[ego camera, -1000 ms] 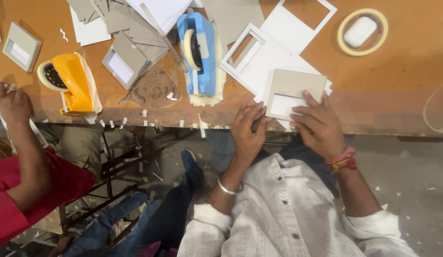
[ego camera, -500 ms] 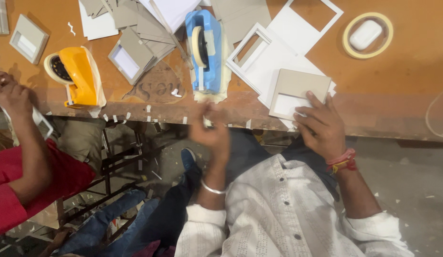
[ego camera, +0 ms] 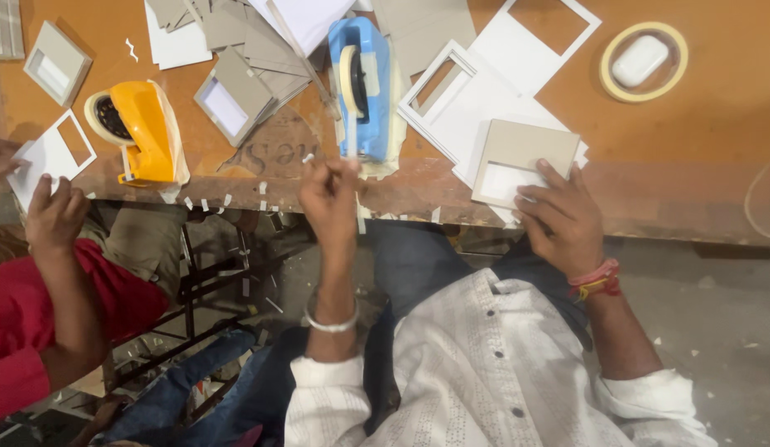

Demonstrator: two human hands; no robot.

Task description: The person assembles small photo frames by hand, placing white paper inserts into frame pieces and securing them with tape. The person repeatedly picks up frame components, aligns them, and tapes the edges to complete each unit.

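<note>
Your left hand (ego camera: 331,194) pinches the loose end of the tape at the near tip of the blue tape dispenser (ego camera: 362,87), fingers closed on the strip. The dispenser lies directly ahead of that hand, its long axis running away from you across the counter (ego camera: 699,132), with its cutter end at the near edge. Your left hand is the nearer one by far; it touches the tape end, while your right is well apart to the side.

Your right hand (ego camera: 563,219) rests with fingers spread flat on the grey card frame (ego camera: 517,165) at the near edge of the counter, pressing it down without gripping it. That frame lies on a stack of white frames (ego camera: 476,99), just beside the dispenser on your right.

You have 2 tape dispensers in view: the blue one and a yellow tape dispenser (ego camera: 141,132) to your left. Further grey frames show at the far left (ego camera: 55,62) and by the heap of grey card pieces (ego camera: 236,37). 1 loose roll of tape (ego camera: 678,74) sits at the far right with a small white case (ego camera: 640,60) inside its ring.

At your left, a co-worker's hand (ego camera: 54,215) holds a white frame (ego camera: 50,157); that person's sleeve is red.
</note>
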